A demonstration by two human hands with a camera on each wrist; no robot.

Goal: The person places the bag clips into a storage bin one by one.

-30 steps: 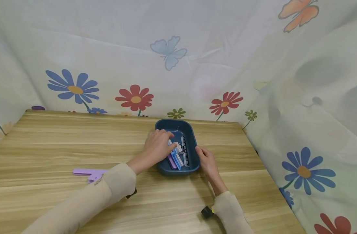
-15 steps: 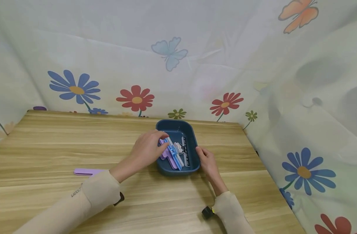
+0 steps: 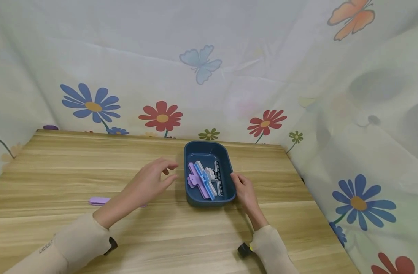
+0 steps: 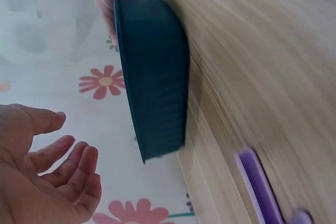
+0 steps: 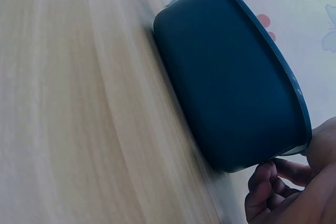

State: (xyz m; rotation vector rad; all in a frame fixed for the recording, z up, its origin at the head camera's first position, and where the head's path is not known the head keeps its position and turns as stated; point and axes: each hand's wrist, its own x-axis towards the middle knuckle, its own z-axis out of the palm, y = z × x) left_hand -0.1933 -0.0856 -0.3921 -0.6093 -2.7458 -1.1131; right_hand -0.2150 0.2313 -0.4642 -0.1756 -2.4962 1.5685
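Note:
A dark blue plastic box [image 3: 210,201] stands on the wooden table. Inside it lie a purple bag clip [image 3: 197,182], a blue clip [image 3: 204,179] beside it, and a whitish clip [image 3: 218,179] with a dark toothed edge at the right. My left hand [image 3: 150,180] is just left of the box, fingers loosely bent and holding nothing. My right hand [image 3: 245,192] grips the box's right rim, thumb on top and fingers against the outer wall in the right wrist view. Another purple clip [image 3: 98,201] lies on the table, partly hidden under my left forearm.
The wooden table [image 3: 181,239] ends at the back against a hanging cloth [image 3: 126,68] printed with flowers and butterflies. The cloth also rises along the table's right side. A small black device [image 3: 244,250] sits at my right wrist.
My left hand has let go of the purple clip in the box and drawn out to the left, past the rim. My right hand keeps its hold on the box.

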